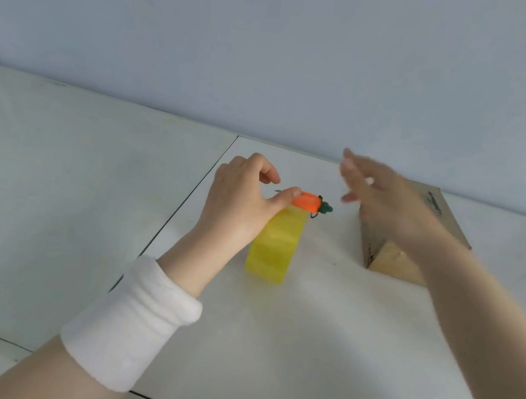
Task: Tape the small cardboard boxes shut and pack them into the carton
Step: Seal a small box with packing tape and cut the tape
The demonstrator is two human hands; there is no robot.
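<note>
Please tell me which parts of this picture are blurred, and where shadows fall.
Head view: the right hand is smeared by motion blur, its fingers without clear edges; the left hand, the orange carrot-shaped cutter and the yellow tape roll are sharp. Head view: a soft, broad shadow lies on the white table under the right forearm; no hard glare shows.

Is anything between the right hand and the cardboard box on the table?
Nothing visible does. The open right hand is right over the cardboard box, blurred, so contact is unclear. The tape roll and the orange cutter, pinched by the left hand, lie off to the side.
</note>
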